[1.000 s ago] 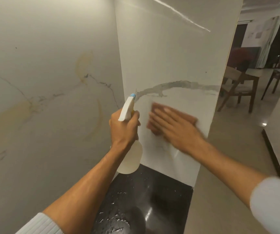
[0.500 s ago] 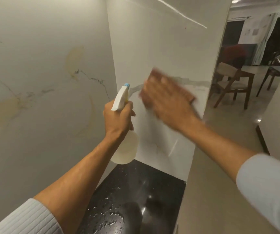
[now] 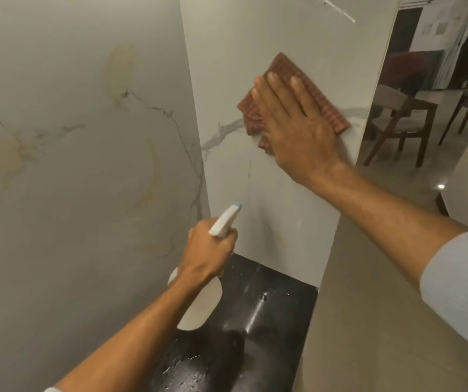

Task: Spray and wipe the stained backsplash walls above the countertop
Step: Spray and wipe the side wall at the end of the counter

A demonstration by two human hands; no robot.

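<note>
**Wiping the end panel, bottle idle**

Right hand [image 3: 298, 128] is lying flat, fingers spread and extended, pressing a reddish-brown checked cloth [image 3: 289, 77] against the white marble-look end panel of the backsplash [image 3: 255, 46]. Cloth is sitting high on that panel, just above a grey vein [image 3: 224, 131] that is running across it; cloth corners are sticking out above and on both sides of the palm.

Left hand [image 3: 207, 253] is wrapping tight around the neck of a white plastic spray bottle with a blue nozzle tip [image 3: 224, 222]. Bottle is hanging low, over the counter, nozzle aiming up toward the panel. Cannot tell if a finger is on the trigger.

Left wall panel [image 3: 57, 250], same white marble finish with dark veins, is showing yellowish-brown stains [image 3: 121, 66]: one blotch up high, a larger one at the left edge, a faint arc lower down.

Glossy black countertop [image 3: 278, 315] below is carrying scattered water droplets and a light reflection.

Beige side wall [image 3: 354, 321] is closing off the counter on the right. Beyond it, a dim room is showing a wooden chair with a pale seat [image 3: 402, 120] on a shiny tiled floor [image 3: 413, 179].

Pale ribbed sleeves [image 3: 459, 287] are pushed up both forearms.
</note>
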